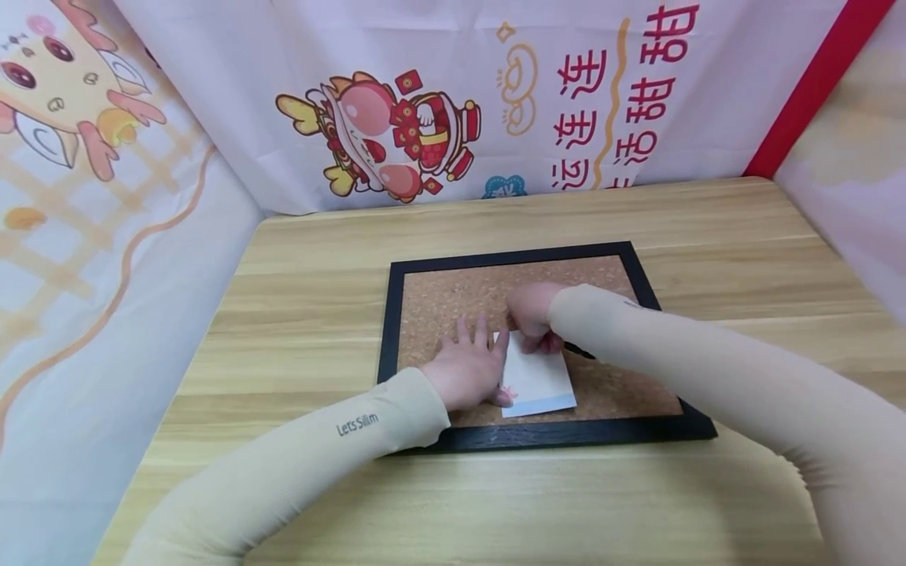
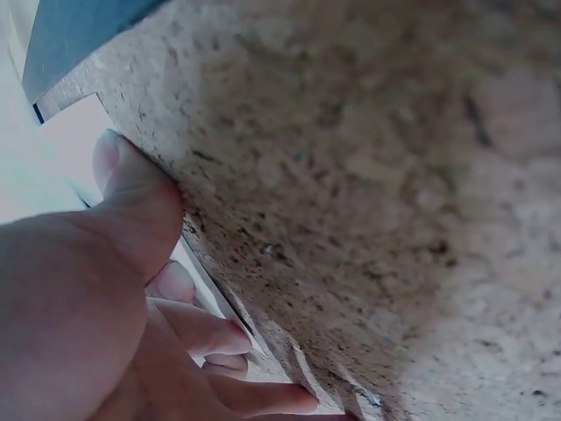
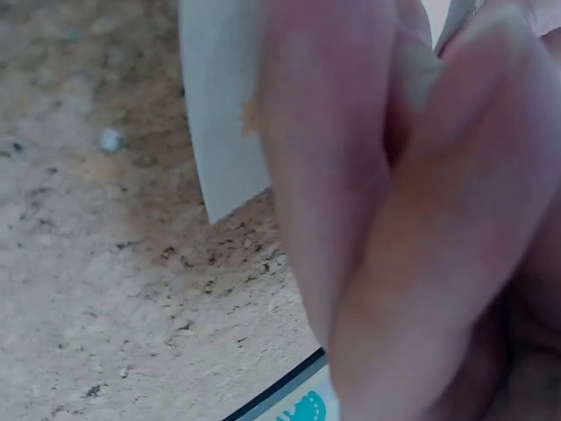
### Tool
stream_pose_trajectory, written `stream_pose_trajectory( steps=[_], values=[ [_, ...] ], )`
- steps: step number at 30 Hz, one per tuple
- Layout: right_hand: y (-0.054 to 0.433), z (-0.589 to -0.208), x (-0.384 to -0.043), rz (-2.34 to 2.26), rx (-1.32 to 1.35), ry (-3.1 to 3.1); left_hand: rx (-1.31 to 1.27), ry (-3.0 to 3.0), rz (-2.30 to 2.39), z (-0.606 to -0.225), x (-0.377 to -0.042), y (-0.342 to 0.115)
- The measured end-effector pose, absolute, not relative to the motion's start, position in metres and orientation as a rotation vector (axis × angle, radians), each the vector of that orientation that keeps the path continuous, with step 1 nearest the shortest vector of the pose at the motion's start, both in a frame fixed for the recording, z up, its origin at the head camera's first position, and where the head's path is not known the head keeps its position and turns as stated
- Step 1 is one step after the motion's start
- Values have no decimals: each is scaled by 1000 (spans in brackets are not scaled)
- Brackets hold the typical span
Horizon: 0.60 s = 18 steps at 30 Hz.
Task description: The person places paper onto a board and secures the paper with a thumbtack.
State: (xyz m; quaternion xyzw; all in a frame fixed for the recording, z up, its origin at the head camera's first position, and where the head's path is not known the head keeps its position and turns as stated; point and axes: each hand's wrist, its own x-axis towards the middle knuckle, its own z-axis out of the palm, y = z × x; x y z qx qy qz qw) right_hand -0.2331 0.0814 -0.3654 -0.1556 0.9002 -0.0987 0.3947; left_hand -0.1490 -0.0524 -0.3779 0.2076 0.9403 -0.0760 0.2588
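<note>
A white sheet of note paper (image 1: 539, 385) with a pale blue band and a small pink print lies on the cork board (image 1: 439, 303). My left hand (image 1: 470, 369) lies flat with its fingers spread over the paper's left edge; in the left wrist view its thumb rests on the paper (image 2: 70, 145). At the paper's top my right hand (image 1: 536, 314) is bent down with curled fingers. In the right wrist view those fingers (image 3: 324, 149) cover part of the paper (image 3: 219, 114), which shows an orange mark. Whatever lies between the right fingertips is hidden.
A black frame (image 1: 552, 434) borders the board, which lies on a wood-grain table (image 1: 283, 314). White cloth (image 1: 233, 47) with printed cartoons and red characters hangs behind the table. A dark narrow thing (image 1: 582, 352) shows under the right sleeve.
</note>
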Motion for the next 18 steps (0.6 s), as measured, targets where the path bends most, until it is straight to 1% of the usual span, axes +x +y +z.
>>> stream_pose_trajectory(
  steps=[4,10,15,18],
  values=[
    [84,-366,-234,-263,-421,2272,561,2568,-191,-376,-149,-53],
    [112,-362,-235,-422,-613,2183,548,2578,-197,-373,-150,-49],
    [135,-343,-230,-504,-708,2268,546,2587,-170,-371,-148,-51],
    [145,-331,-220,-461,-840,2439,549,2587,-126,-370,-147,-53]
  ],
)
